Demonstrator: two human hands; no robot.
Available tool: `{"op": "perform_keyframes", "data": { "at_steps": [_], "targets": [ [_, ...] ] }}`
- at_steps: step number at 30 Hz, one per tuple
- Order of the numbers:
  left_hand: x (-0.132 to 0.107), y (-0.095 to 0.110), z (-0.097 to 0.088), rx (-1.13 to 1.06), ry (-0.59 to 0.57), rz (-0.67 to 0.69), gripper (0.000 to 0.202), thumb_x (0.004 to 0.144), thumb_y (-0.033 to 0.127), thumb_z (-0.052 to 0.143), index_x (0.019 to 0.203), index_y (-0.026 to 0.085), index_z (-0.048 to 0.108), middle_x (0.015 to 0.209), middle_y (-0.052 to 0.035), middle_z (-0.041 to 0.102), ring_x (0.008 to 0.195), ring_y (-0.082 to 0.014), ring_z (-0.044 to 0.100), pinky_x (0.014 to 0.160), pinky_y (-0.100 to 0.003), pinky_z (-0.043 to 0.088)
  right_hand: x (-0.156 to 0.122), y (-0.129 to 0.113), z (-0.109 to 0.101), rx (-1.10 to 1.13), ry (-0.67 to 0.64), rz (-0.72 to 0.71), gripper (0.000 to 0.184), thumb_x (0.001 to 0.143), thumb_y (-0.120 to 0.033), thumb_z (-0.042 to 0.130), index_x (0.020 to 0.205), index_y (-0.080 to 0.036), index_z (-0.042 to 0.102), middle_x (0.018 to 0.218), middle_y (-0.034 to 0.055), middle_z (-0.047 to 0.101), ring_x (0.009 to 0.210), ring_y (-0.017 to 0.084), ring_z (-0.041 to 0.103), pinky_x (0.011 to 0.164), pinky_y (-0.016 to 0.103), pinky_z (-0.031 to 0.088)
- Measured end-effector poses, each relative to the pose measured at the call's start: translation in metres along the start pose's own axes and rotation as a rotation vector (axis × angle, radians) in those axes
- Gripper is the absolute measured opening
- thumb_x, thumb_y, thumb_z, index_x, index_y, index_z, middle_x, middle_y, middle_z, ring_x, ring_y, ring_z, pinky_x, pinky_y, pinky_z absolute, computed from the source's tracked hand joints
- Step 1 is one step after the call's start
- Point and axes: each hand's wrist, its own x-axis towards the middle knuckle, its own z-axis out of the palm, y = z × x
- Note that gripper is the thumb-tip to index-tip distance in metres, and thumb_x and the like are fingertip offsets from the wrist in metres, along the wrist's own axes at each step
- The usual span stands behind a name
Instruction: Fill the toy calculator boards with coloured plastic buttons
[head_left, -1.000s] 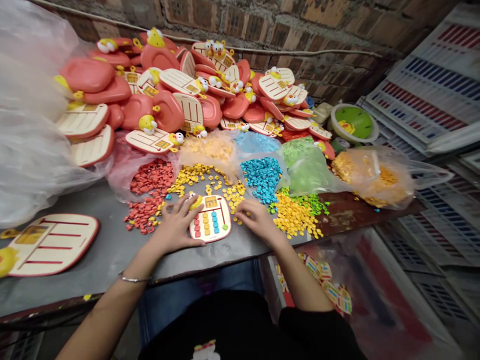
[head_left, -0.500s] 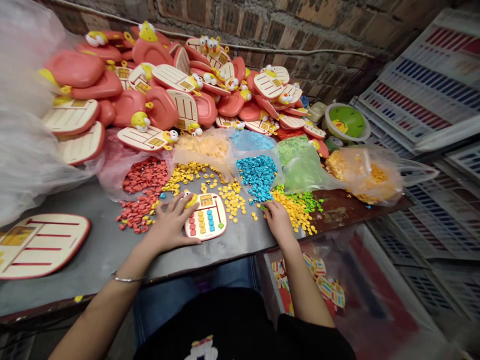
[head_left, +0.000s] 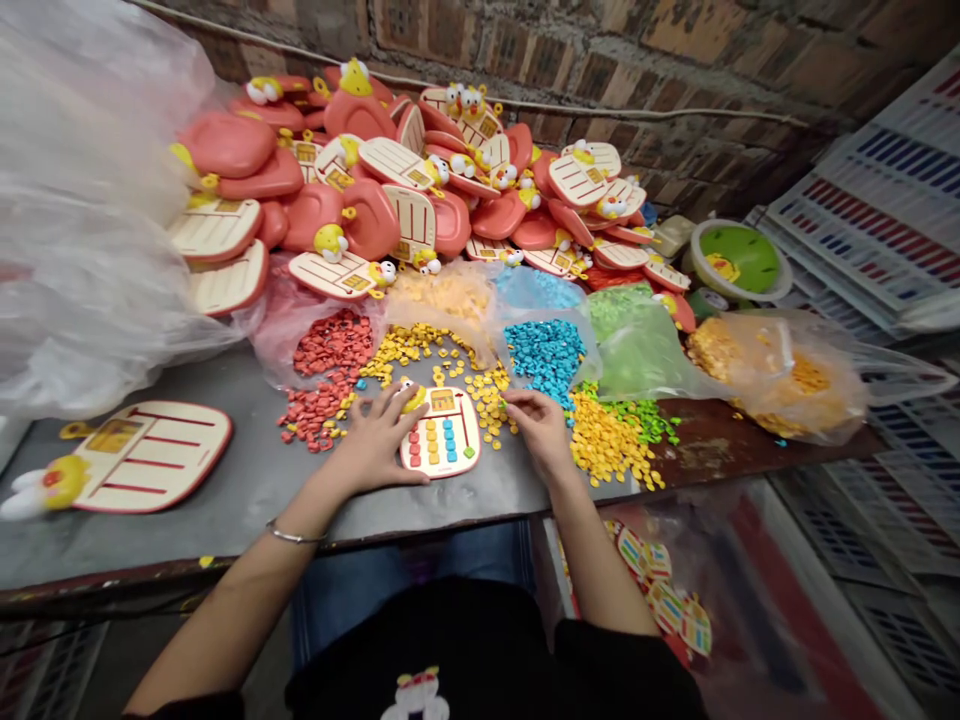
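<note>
A toy calculator board [head_left: 441, 432] lay flat on the grey tabletop [head_left: 225, 510], with columns of red, yellow and blue buttons on its face. The left hand [head_left: 379, 440] was open, palm down and fingers spread, touching the board's left edge at 9 o'clock. The right hand [head_left: 541, 430] sat just beside the board at 3 o'clock, its fingertips [head_left: 511, 398] bunched; whether they gripped a button I cannot tell. Loose yellow buttons [head_left: 487, 400] lay at 2 o'clock, red buttons [head_left: 322, 385] at 10 o'clock. A blank board [head_left: 150, 456] lay farther off at 9 o'clock. Beyond, at 12 o'clock, rose a heap of salmon-red duck-shaped toy shells [head_left: 360, 170] against a brick wall [head_left: 525, 50].
</note>
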Motion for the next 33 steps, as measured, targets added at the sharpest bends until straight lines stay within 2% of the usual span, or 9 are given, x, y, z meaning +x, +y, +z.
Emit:
{"op": "perform_keyframes", "data": {
  "at_steps": [3,6,12,16,19,23,25,29,33],
  "targets": [
    [-0.001,0.0,0.0,0.005,0.011,-0.001,0.101,0.066,0.075,0.065,0.148,0.023,0.038,0.159,-0.0153,0.023,0.144,-0.041,0.017,0.105,-0.06,0.018,0.021,-0.003,0.026,-0.272,-0.133,-0.22,0.003,0.081,-0.024,0.065,0.081,-0.021,0.066,0.092,0.0066,0.07,0.091,0.022,0.065,0.08,0.036,0.054],
    [-0.001,0.0,0.0,0.008,0.025,0.004,0.099,0.067,0.073,0.066,0.148,0.023,0.038,0.159,-0.0151,0.023,0.144,-0.0408,0.016,0.106,-0.059,0.018,0.037,-0.001,0.048,-0.575,-0.309,-0.407,0.013,0.086,-0.013,0.056,0.077,-0.019,0.062,0.088,0.0069,0.067,0.087,0.021,0.061,0.08,0.034,0.051],
    [-0.001,-0.001,0.002,0.02,0.026,0.012,0.098,0.068,0.073,0.065,0.148,0.022,0.038,0.16,-0.0151,0.02,0.144,-0.0404,0.017,0.104,-0.062,0.017,0.035,0.005,0.063,-0.903,-0.387,-0.491,0.021,0.09,-0.008,0.051,0.074,-0.018,0.061,0.089,0.0084,0.066,0.087,0.021,0.056,0.08,0.034,0.048],
    [-0.001,-0.003,0.006,0.028,0.038,0.018,0.096,0.069,0.073,0.064,0.147,0.023,0.039,0.16,-0.0153,0.021,0.144,-0.04,0.017,0.104,-0.062,0.017,0.013,-0.007,0.051,-0.823,-0.364,-0.432,0.017,0.086,-0.009,0.057,0.074,-0.02,0.064,0.083,0.0061,0.068,0.088,0.022,0.056,0.082,0.034,0.047],
    [-0.001,-0.003,0.006,0.011,0.047,0.013,0.096,0.068,0.073,0.065,0.147,0.025,0.04,0.159,-0.0149,0.023,0.144,-0.0406,0.018,0.105,-0.061,0.016,-0.009,-0.016,0.023,-0.643,-0.329,-0.344,0.012,0.088,-0.017,0.058,0.079,-0.021,0.065,0.083,0.0036,0.069,0.085,0.02,0.059,0.079,0.033,0.048],
    [0.0,-0.003,0.005,0.0,0.046,0.011,0.097,0.067,0.073,0.066,0.147,0.026,0.04,0.159,-0.0147,0.024,0.143,-0.0417,0.019,0.106,-0.06,0.016,-0.028,-0.005,-0.026,-0.761,0.025,-0.2,0.011,0.089,-0.025,0.054,0.086,-0.019,0.063,0.09,0.0077,0.066,0.085,0.023,0.06,0.078,0.036,0.048],
    [0.0,-0.002,0.004,0.007,0.037,0.007,0.096,0.068,0.073,0.065,0.147,0.025,0.04,0.159,-0.015,0.023,0.144,-0.0415,0.018,0.106,-0.061,0.016,-0.029,0.007,-0.041,-0.867,0.084,-0.143,0.011,0.086,-0.025,0.054,0.086,-0.019,0.063,0.091,0.0094,0.065,0.085,0.024,0.059,0.077,0.037,0.047],
    [0.0,-0.001,0.003,-0.003,0.019,0.007,0.096,0.069,0.072,0.065,0.148,0.024,0.038,0.16,-0.015,0.021,0.144,-0.0416,0.017,0.106,-0.062,0.016,-0.026,0.02,-0.043,-0.746,0.091,-0.097,0.012,0.084,-0.027,0.054,0.086,-0.02,0.063,0.088,0.0088,0.066,0.082,0.023,0.06,0.077,0.038,0.048],
    [0.0,-0.001,0.003,-0.039,0.009,-0.006,0.097,0.067,0.071,0.067,0.148,0.026,0.038,0.159,-0.0153,0.022,0.143,-0.0434,0.017,0.106,-0.063,0.015,-0.024,0.012,-0.036,-0.224,0.166,0.066,0.022,0.081,-0.04,0.062,0.091,-0.021,0.064,0.09,0.0064,0.07,0.078,0.02,0.065,0.072,0.035,0.053]
  ]
}}
